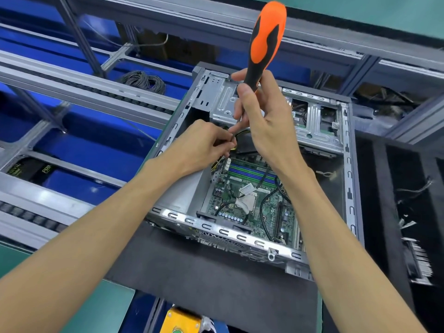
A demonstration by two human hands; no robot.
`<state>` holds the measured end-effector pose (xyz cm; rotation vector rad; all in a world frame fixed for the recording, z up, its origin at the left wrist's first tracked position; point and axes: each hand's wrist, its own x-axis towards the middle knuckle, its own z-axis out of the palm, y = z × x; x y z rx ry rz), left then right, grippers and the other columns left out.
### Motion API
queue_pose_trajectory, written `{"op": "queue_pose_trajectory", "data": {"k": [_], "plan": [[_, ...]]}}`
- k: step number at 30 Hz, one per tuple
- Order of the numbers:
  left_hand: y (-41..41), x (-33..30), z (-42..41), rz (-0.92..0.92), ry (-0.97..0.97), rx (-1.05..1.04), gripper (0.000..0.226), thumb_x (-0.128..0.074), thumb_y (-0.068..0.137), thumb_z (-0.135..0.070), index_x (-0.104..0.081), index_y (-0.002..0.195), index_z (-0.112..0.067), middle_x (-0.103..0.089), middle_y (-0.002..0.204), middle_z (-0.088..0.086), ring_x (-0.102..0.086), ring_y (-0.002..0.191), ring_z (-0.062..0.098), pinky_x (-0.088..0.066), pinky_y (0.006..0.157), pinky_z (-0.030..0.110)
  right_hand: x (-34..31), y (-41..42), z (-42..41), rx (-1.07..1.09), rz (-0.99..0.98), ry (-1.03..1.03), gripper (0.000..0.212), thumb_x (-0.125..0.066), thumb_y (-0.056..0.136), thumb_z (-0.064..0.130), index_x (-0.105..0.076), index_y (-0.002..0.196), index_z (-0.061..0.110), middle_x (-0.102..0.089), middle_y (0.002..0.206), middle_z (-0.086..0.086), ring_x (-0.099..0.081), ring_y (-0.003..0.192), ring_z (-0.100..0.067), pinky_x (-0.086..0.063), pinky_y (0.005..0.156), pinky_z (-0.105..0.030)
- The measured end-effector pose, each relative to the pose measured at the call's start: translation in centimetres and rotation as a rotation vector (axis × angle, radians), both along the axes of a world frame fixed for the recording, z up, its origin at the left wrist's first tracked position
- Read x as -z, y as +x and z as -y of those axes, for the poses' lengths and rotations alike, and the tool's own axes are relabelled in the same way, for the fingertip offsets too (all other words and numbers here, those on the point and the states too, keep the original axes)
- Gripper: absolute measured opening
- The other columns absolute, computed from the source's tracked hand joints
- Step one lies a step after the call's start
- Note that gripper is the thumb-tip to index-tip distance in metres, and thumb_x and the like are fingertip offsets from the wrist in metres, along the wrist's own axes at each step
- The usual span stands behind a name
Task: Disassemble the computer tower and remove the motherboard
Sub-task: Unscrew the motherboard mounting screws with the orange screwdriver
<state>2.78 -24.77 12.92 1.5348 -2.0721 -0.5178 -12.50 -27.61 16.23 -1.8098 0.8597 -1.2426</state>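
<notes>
Open computer tower (252, 164) being worked on with both hands.
A screwdriver (264, 42) is gripped upright by the right hand (266, 116); cables (231, 140) are pinched by the left hand (204, 145), just beyond the motherboard (249, 188).

Legible text is scarce. On the dark box (31, 168) lying under the rails at the far left, pale lettering shows the fragment "PRI" at its right end; a second pale word at its left end is tilted and too blurred to read. On the motherboard (242, 188) inside the open case, small white print stands just below the memory slots (249, 169), too fine to make out. The white sticker (247, 189) near the processor socket carries dark marks that cannot be read. The barcode-like stripes (419, 258) at the right edge show no readable digits.
</notes>
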Motion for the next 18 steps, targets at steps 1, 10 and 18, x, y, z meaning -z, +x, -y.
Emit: {"op": "queue_pose_trajectory", "data": {"k": [1,10,18], "plan": [[0.0,0.0,0.0,0.015,-0.010,-0.008,0.017,-0.064,0.094,-0.024,-0.078,0.094,-0.013,-0.075,0.075,-0.002,-0.070,0.072,0.011,-0.054,0.076,0.036,0.0,0.0,0.0,-0.005,0.006,0.009,0.017,-0.051,0.104,0.034,-0.059,0.116,0.027,-0.055,0.069,0.004,-0.059,0.067,-0.016,-0.061,0.060,-0.045],[-0.3,-0.1,-0.1,0.126,-0.005,-0.051,0.022,-0.058,0.095,-0.032,-0.073,0.105,-0.020,-0.069,0.074,-0.001,-0.060,0.067,0.018,-0.052,0.067,0.037,-0.4,0.1,-0.2,-0.035,0.097,0.082,0.008,-0.060,0.100,0.024,-0.062,0.106,0.019,-0.064,0.078,0.000,-0.064,0.074,-0.015,-0.059,0.057,-0.034],[-0.4,-0.4,-0.1,0.106,0.026,-0.071,0.018,-0.060,0.094,-0.029,-0.066,0.082,-0.018,-0.056,0.061,-0.010,-0.054,0.061,0.016,-0.047,0.060,0.033,-1.2,0.4,-0.7,-0.007,0.079,0.122,0.015,-0.057,0.102,0.018,-0.067,0.112,0.013,-0.067,0.079,0.000,-0.058,0.064,-0.006,-0.049,0.058,-0.025]]}}
